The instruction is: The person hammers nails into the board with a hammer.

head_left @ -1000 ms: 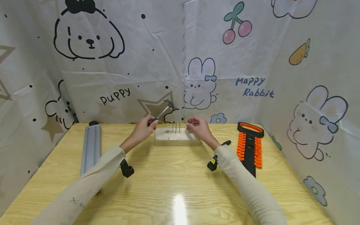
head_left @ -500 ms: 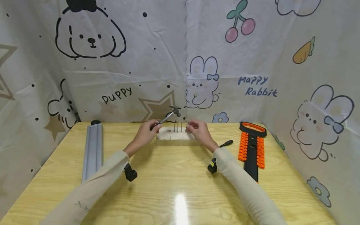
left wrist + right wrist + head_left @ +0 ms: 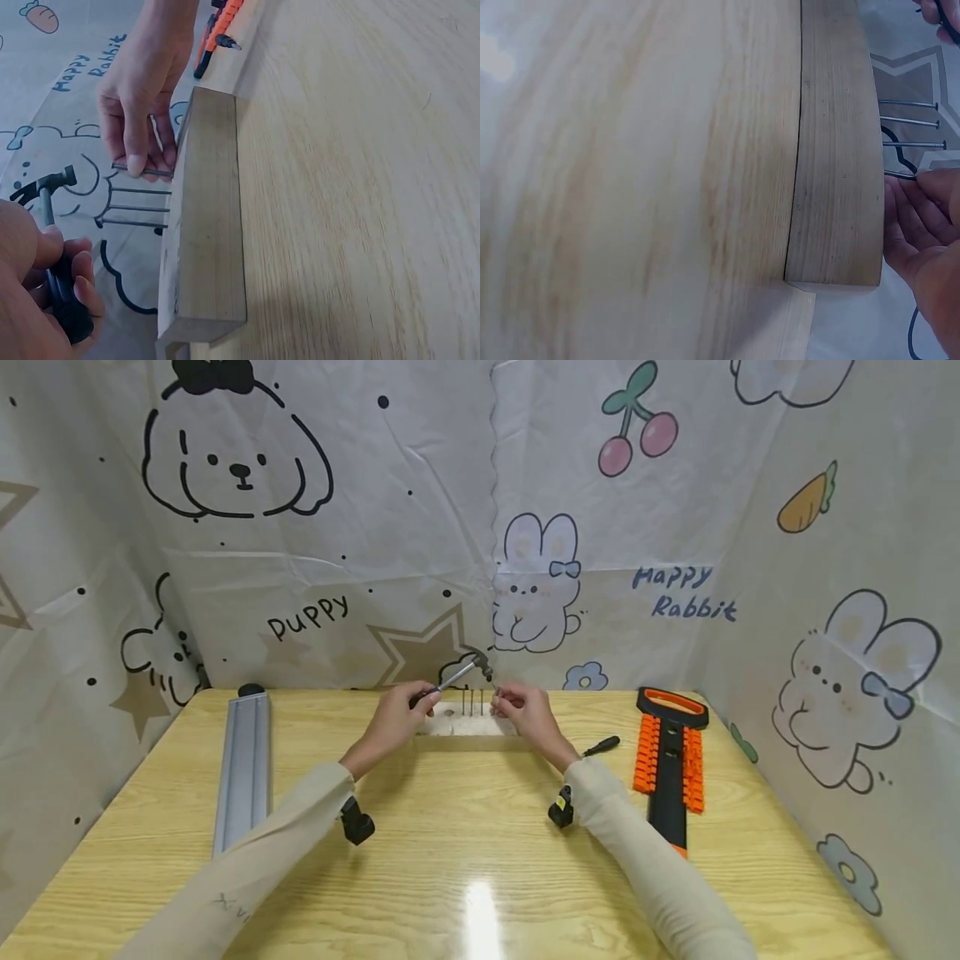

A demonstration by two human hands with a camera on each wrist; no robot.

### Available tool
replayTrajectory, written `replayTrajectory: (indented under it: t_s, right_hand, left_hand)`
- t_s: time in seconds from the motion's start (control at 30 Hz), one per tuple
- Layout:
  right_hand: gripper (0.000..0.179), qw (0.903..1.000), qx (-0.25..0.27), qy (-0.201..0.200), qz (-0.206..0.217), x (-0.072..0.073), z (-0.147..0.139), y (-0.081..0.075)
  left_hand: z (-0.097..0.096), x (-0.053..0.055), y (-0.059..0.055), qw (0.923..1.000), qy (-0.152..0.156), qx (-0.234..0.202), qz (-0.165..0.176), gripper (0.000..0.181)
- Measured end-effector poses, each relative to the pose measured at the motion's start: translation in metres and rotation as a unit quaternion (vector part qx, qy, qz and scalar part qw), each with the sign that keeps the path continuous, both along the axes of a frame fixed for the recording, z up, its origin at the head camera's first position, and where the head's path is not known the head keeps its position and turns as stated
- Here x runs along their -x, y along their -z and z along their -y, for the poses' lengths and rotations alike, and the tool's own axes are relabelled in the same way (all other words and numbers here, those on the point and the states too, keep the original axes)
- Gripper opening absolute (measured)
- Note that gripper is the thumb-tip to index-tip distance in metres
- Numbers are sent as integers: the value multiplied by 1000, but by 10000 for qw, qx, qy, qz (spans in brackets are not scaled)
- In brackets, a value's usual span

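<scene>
Gripping the black handle of a hammer (image 3: pixel 459 675), the left hand (image 3: pixel 397 717) sits just off the left end of a wooden block (image 3: pixel 468 742), its fingers wrapped round the grip. The block lies along the far edge of the table (image 3: pixel 465 835), its long near side facing the person. Three nails (image 3: pixel 472 702) stand upright in a row from its top face, narrow gaps between them, with a stretch of block top to their left. The right hand (image 3: pixel 531 714) pinches a fourth nail (image 3: pixel 141 171) just beside the row, leaving little room between fingertips and the nearest shaft; whether its tip is in the wood cannot be told. The hammer head hangs above the nails and apart from them, with air between it and the printed cloth (image 3: pixel 420 527) behind. A broad sweep of tabletop runs from the block's near edge toward the person. Well apart on the left lies a grey metal channel (image 3: pixel 243 760); on the right, a black-handled tool (image 3: pixel 602 745) lies near an orange-and-black rack (image 3: pixel 669 752).
</scene>
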State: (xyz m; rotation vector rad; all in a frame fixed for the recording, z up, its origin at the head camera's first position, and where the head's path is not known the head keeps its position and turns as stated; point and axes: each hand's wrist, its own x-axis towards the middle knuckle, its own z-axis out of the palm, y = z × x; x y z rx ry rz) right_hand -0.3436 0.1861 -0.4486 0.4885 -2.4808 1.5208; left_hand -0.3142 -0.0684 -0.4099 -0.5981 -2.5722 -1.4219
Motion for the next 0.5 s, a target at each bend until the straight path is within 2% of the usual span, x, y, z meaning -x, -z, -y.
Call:
replayTrajectory:
  t_s: [0.17,0.4,0.5]
  right_hand:
    - [15,9982,-462,98,-358,3,1,1]
    - [16,9979,-476,247,-365,2,4,2]
    - [16,9978,-466,261,-404,1,5,3]
  left_hand:
    - [-6,2,0,9999,60,104,-49,23]
    - [-10,3,-3,9999,66,107,-80,29]
    - [-11,3,0,9986,-107,-95,-499,28]
